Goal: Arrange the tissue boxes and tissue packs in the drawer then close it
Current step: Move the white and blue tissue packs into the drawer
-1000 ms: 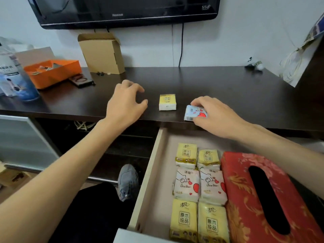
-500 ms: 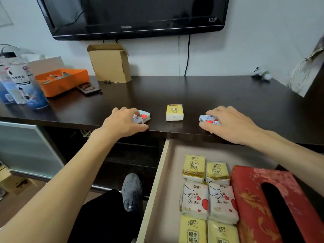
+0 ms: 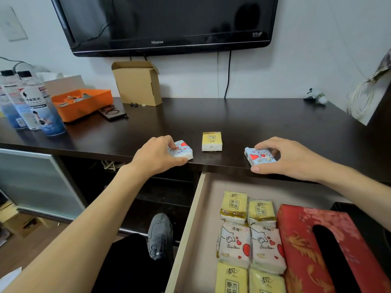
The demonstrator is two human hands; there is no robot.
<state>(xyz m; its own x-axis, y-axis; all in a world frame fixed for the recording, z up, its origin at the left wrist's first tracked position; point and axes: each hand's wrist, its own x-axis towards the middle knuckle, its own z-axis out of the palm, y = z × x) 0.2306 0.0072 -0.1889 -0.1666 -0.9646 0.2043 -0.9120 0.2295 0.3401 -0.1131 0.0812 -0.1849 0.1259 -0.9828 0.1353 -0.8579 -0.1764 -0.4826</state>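
Both hands are on the dark counter [image 3: 264, 125] at its front edge, each closed around a small tissue pack: left hand [image 3: 156, 157] grips the left heart-print pack [image 3: 183, 150] with thumb under the near side and fingers over the top, right hand [image 3: 289, 158] pinches the right heart-print pack [image 3: 259, 156], tilted up off the surface on its far side. A yellow pack [image 3: 212, 141] sits untouched between them, apart from both. The open drawer [image 3: 190, 225] is just below the counter edge and already holds two columns of packs, yellow packs at the back [image 3: 247, 207], heart-print packs in the middle [image 3: 250, 244], more yellow packs at the front [image 3: 245, 281], with the red tissue box [image 3: 300, 246] touching them on the right. Step in hand looks like lifting both heart-print packs to bring them down into the drawer. To do it well: lift clear of the counter lip before pulling back, lay them flat in the bare strip left of the columns or behind the back row (print side up to match the rest), keep them square so the yellow one still fits. Packs are soft, so a light pinch is enough. Hard to see: drawer front and the nearest yellow packs are cut off by the frame's bottom edge, drawer's right side is hidden behind the red box and right forearm, and the left pack's near side is covered by the hand.
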